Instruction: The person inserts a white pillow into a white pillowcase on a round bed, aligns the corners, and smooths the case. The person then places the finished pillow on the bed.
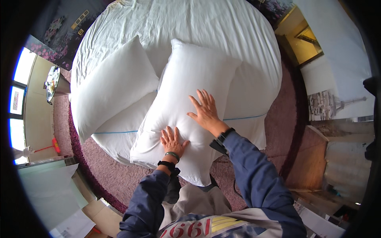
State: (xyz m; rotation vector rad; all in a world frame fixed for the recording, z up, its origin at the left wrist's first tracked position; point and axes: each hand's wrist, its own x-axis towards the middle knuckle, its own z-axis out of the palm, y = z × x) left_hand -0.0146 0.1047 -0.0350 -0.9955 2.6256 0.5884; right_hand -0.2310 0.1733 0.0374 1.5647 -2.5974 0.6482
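Both my hands rest on a plump white pillow (190,77) that lies lengthwise across the near side of a round bed. My left hand (173,145) is pressed flat near its lower end, fingers spread, and the fabric creases around it. Higher up and to the right, my right hand (205,111) lies palm down with its fingers apart. A second white pillow (116,89) sits to the left, slanting over the bed's edge. Beneath both is white bedding (250,98) with a thin blue line (247,118) along it. The near end of the first pillow overhangs toward my legs.
A wrinkled white sheet (190,17) covers the bed. Around it spreads a mauve carpet (104,166) with a dark purple border. A small table (55,83) with objects on it stands at left, near windows (18,99). A red-headed tool (55,145) is at far left.
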